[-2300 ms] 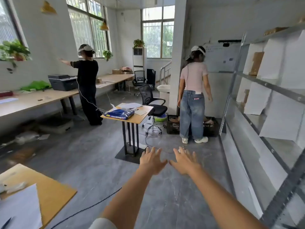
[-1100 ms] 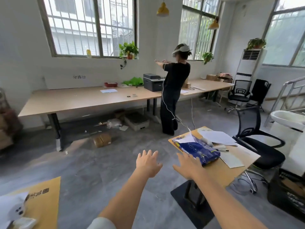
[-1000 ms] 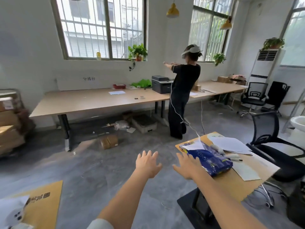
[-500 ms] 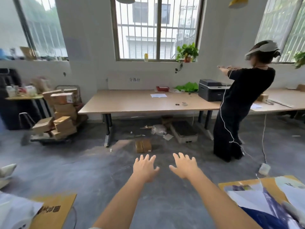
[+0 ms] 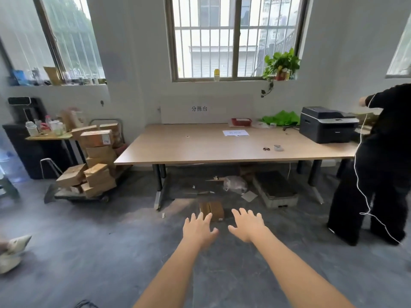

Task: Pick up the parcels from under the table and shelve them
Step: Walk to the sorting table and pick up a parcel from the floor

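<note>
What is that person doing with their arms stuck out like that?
The person is reaching both arms forward with the left hand and right hand open and empty. Ahead of them on the floor, at the front edge of the long table, lies a small cardboard parcel. Nothing has been picked up yet. Another person in black stands at the table's right end.

Our left hand (image 5: pixel 198 230) and right hand (image 5: pixel 247 225): both empty, fingers spread, held out over the grey floor (image 5: pixel 89 252). Cardboard parcel (image 5: pixel 212 210): on the floor at the front edge of the wooden table (image 5: pixel 200 150), just beyond our fingertips. Printer (image 5: pixel 327 124): on the table's right end. Stacked boxes (image 5: pixel 95 161): left, on a cart.
</note>
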The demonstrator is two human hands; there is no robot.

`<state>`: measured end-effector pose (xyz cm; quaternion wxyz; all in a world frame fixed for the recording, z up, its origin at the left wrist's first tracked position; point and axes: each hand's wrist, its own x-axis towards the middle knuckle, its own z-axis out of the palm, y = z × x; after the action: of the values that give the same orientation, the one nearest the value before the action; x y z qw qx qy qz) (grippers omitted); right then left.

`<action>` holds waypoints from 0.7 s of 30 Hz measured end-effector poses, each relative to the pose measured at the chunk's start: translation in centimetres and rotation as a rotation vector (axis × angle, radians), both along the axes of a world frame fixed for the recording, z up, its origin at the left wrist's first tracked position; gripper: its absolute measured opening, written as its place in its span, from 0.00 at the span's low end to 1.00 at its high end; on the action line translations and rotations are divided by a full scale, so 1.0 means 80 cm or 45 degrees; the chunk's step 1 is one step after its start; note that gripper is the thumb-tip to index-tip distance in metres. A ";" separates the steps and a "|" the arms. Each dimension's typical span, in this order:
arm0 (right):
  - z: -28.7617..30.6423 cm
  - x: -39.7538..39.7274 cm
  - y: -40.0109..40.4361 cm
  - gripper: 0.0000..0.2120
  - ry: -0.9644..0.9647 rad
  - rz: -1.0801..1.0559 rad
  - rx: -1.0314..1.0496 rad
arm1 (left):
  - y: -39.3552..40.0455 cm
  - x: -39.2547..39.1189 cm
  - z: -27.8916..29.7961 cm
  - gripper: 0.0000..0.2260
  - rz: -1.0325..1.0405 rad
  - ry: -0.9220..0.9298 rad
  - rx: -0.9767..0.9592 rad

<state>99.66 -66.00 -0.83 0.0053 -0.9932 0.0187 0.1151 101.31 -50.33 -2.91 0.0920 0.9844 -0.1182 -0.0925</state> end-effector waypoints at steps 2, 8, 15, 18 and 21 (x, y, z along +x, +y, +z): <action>-0.005 0.048 -0.006 0.31 0.002 0.016 -0.011 | -0.006 0.047 -0.006 0.28 0.010 0.008 -0.001; -0.024 0.214 -0.034 0.31 -0.025 0.053 -0.002 | -0.040 0.206 -0.013 0.26 0.046 -0.009 0.016; -0.026 0.396 -0.061 0.31 0.022 0.108 -0.014 | -0.075 0.385 -0.012 0.26 0.036 -0.043 0.084; -0.032 0.468 -0.065 0.32 0.055 0.134 -0.021 | -0.078 0.449 -0.022 0.26 0.037 -0.012 0.107; -0.045 0.541 -0.067 0.32 0.087 0.150 -0.009 | -0.075 0.521 -0.036 0.26 0.066 0.035 0.118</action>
<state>142.98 -71.39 -4.45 -0.0057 -0.9880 -0.0393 0.1490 143.03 -56.31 -5.77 0.0502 0.9890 -0.0868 -0.1088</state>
